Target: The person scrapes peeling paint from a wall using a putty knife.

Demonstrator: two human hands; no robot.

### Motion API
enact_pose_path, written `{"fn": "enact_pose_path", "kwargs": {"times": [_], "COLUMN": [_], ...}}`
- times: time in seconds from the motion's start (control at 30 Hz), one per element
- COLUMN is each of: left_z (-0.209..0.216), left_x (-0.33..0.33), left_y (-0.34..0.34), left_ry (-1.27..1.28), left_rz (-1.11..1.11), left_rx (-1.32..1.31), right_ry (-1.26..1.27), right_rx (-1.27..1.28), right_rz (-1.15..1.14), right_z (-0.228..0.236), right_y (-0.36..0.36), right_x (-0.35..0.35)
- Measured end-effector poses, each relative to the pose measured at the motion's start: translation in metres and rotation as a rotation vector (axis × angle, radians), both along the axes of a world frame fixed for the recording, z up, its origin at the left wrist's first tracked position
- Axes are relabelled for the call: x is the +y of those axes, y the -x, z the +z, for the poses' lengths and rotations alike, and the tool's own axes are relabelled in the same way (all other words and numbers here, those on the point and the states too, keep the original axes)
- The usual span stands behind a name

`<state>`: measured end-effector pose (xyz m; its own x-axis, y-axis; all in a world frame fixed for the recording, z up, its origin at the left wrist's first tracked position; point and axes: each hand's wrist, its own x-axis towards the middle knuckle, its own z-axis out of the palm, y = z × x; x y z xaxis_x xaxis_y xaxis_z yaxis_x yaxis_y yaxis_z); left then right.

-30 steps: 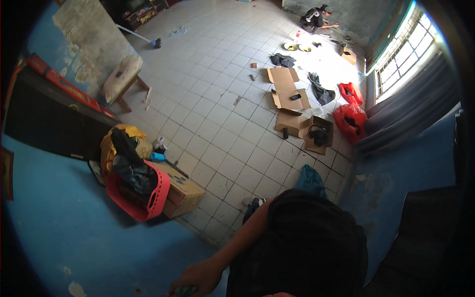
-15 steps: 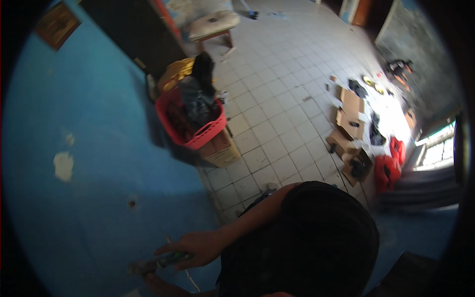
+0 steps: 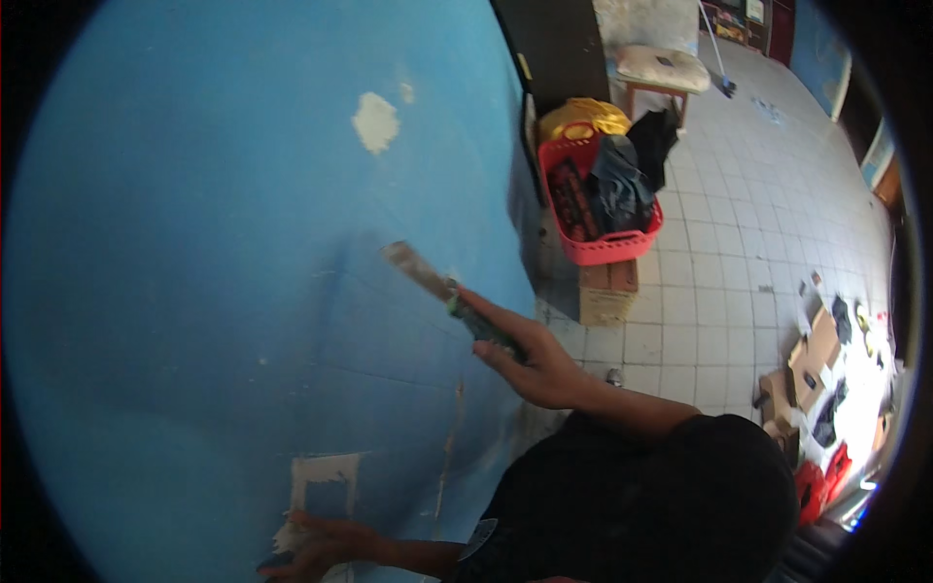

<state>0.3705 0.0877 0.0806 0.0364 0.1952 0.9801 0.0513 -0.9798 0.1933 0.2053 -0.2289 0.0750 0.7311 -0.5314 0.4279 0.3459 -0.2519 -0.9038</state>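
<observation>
My right hand [image 3: 535, 364] is wrapped round the dark green handle of a putty knife [image 3: 420, 270]. Its flat metal blade, dull and smeared, points up and left in front of the blue wall [image 3: 214, 282]. Lower down, my left hand [image 3: 330, 544] is beside a pale, roughly rectangular patch [image 3: 326, 468] on that wall. Its fingers are bent round a small dark thing [image 3: 277, 561], which is mostly hidden and cannot be named. A thin pale crack [image 3: 449, 447] runs down the wall between my two hands.
Another whitish patch [image 3: 375, 122] marks the wall higher up. A red laundry basket [image 3: 607, 253] with dark items stands on a cardboard box [image 3: 609, 296] near the wall. Opened cardboard [image 3: 814, 358] and red plastic bags [image 3: 824, 483] lie at the right. Farther back is a cushioned stool [image 3: 664, 70].
My view has swung toward the wall. My hands, close together at the putty knife before, are now apart: the right has raised the putty knife, while the left is low beside the pale patch.
</observation>
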Motion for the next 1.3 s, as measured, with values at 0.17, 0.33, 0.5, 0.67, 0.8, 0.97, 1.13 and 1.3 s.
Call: {"fn": "enact_pose_path", "kwargs": {"times": [0.17, 0.33, 0.5, 0.67, 0.8, 0.97, 1.13, 1.3], "left_z": [0.01, -0.005, -0.015, -0.018, -0.02, -0.023, -0.022, -0.017], "left_x": [-0.014, -0.036, -0.081, -0.122, -0.14, -0.155, -0.167, -0.185], "left_y": [0.014, -0.002, -0.009, -0.012, -0.013, -0.013, -0.004, 0.017], "left_ry": [-0.088, -0.055, -0.024, -0.009, -0.007, -0.019, -0.037, -0.076], "left_rz": [-0.097, -0.331, -0.622, -0.791, -0.886, -0.973, -1.071, -1.252], "left_rx": [-0.072, -0.021, 0.022, 0.045, 0.065, 0.101, 0.132, 0.196], "right_ry": [0.078, 0.123, -0.009, 0.028, 0.026, -0.044, -0.013, -0.04], "right_rx": [-0.019, -0.085, 0.049, -0.002, 0.041, 0.163, 0.181, 0.15], "right_rz": [-0.096, -0.203, -0.082, -0.111, -0.03, 0.062, 0.108, 0.109], "right_z": [0.016, 0.01, -0.009, -0.034, -0.038, -0.045, -0.056, -0.052], "right_y": [-0.034, -0.064, -0.07, -0.066, -0.05, -0.03, -0.007, 0.028], "right_x": [-0.012, -0.02, -0.017, 0.001, 0.006, 0.008, 0.016, 0.01]}}
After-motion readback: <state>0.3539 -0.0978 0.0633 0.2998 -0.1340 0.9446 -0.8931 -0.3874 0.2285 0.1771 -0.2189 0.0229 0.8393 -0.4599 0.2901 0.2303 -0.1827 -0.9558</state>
